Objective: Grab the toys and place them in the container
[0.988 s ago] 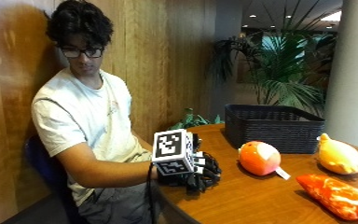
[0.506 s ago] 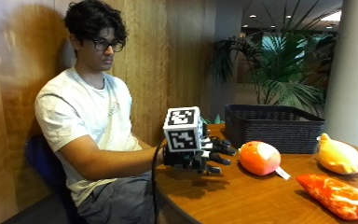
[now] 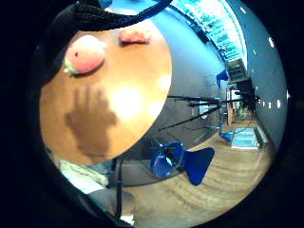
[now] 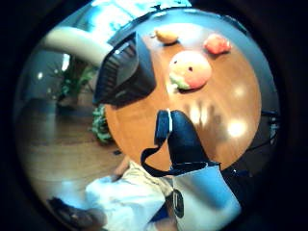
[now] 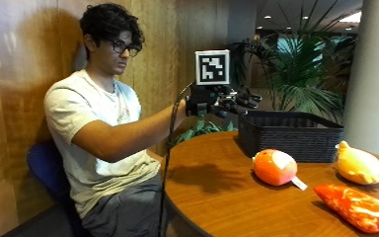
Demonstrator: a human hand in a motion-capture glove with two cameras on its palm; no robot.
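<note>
1. Toys: three on the table [image 5: 229, 197], none in the basket [image 5: 288, 133] yet, as far as we can see. Round orange toy [image 5: 275, 167] sits nearest the basket, yellow toy [image 5: 359, 165] just beside the basket's far end, red-orange toy [image 5: 355, 206] near the table edge.
2. Our right hand [image 5: 232, 101] is raised well above the table, near the basket's near corner, fingers spread & relaxed, holding nothing.
3. Thumb-side palm view shows the round toy [image 4: 190, 70] ahead of the palm w/ the basket [image 4: 126, 72] beside it; little-finger view shows the hand's shadow on bare wood, round toy [image 3: 85, 53] off to one side.
4. Step in hand, we judge: reach for the first toy. Round one is closest, so we'd take it first.
5. To do it well: come down from above, centre the palm over the toy, keep fingers wide till they wrap both sides.
6. Its white tag [image 5: 299, 183] sticks out; we'd grip the body, not the tag.
7. Then lift clear of the rim before moving over the basket.
</note>
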